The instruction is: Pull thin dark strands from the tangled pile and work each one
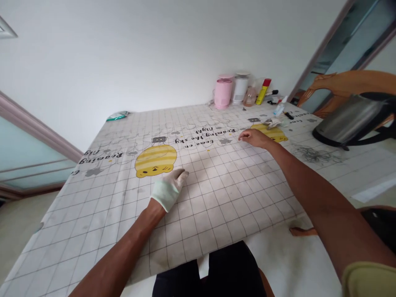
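Observation:
My left hand (171,184) wears a pale work glove with a light green cuff. It rests on the checked tablecloth (210,198), beside a printed yellow bear, its fingers curled in and nothing visible in them. Farther right, my bare right hand (252,137) is at the cloth's printed lettering, fingers bent together, with nothing showing between them. Just beyond that hand lies a crumpled whitish glove (276,122) on another yellow bear print.
A metal kettle (349,119) stands at the right, before a wooden chair (355,84). Along the wall are a pink device (223,93), a white device (240,88), a yellow-red spray can (263,91) and a clear bottle (280,106). A green-white packet (118,116) lies far left.

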The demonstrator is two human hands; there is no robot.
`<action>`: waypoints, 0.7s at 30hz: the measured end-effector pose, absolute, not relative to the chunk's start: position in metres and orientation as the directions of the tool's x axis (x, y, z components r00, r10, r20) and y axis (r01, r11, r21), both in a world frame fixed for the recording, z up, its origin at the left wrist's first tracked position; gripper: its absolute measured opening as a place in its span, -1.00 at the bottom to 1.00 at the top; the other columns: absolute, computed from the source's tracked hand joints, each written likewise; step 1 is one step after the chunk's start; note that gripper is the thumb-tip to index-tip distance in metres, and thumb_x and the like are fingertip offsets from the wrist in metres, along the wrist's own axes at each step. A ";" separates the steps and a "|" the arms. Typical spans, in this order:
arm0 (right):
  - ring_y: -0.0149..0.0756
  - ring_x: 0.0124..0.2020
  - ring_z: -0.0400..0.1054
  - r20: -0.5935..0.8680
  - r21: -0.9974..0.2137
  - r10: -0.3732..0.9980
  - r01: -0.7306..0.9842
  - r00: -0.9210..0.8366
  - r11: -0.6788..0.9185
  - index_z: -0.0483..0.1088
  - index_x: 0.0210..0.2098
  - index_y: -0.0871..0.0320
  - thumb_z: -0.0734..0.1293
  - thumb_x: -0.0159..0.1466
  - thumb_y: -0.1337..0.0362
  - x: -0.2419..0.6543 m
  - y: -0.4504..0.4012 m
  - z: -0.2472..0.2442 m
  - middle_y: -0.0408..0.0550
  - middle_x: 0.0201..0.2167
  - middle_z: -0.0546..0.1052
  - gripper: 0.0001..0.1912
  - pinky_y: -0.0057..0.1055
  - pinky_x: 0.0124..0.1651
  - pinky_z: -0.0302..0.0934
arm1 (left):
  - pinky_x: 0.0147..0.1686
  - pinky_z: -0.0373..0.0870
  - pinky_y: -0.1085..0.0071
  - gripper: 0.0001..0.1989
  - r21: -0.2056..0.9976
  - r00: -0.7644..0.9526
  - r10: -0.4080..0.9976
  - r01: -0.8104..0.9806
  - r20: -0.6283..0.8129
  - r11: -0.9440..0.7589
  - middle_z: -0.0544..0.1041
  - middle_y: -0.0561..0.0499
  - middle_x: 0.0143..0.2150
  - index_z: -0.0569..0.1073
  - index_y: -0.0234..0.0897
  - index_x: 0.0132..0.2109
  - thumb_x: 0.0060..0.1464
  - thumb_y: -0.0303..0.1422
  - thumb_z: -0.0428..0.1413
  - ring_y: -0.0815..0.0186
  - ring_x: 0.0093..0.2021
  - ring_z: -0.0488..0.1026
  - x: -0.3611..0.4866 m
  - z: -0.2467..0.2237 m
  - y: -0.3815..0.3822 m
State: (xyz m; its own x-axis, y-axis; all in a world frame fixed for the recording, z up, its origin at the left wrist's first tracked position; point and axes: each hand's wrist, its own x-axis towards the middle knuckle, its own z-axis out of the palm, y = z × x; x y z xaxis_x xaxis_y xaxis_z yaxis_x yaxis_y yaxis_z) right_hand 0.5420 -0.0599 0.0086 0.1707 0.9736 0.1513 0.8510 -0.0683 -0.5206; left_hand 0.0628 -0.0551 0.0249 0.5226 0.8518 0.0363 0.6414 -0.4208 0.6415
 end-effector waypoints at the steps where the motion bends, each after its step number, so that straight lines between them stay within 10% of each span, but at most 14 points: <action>1: -0.21 -0.26 0.43 0.162 -0.480 0.972 0.875 0.168 -0.071 0.62 -0.29 0.12 0.36 0.28 0.22 0.546 -0.052 0.005 -0.02 -0.29 0.63 -0.81 -0.33 -0.17 0.24 | -0.07 0.48 0.29 -0.58 0.629 0.522 0.852 0.651 0.035 -0.425 0.69 -0.02 -0.16 0.63 -0.15 -0.06 0.36 -0.06 -0.06 0.12 -0.07 0.62 0.063 0.024 -0.055; 13: -0.20 -0.23 0.41 0.238 -0.365 0.958 0.929 0.160 -0.064 0.62 -0.11 0.21 0.32 0.35 0.27 0.560 -0.023 -0.008 0.08 -0.20 0.62 -0.74 -0.34 -0.12 0.22 | 0.10 0.44 0.25 -0.57 0.585 0.478 0.878 0.723 -0.040 -0.367 0.71 -0.01 -0.02 0.62 -0.10 0.04 0.34 -0.05 -0.06 0.07 0.06 0.61 0.064 0.025 -0.053; 21: -0.10 -0.12 0.42 0.310 -0.275 0.916 0.946 0.254 -0.169 0.60 -0.24 0.11 0.33 0.33 0.27 0.574 -0.148 0.038 0.03 -0.19 0.64 -0.83 -0.27 0.04 0.24 | 0.19 0.40 0.20 -0.55 0.540 0.479 0.877 0.751 -0.048 -0.381 0.70 -0.01 0.04 0.61 -0.09 0.05 0.30 -0.05 -0.06 0.02 0.15 0.57 0.064 0.017 -0.040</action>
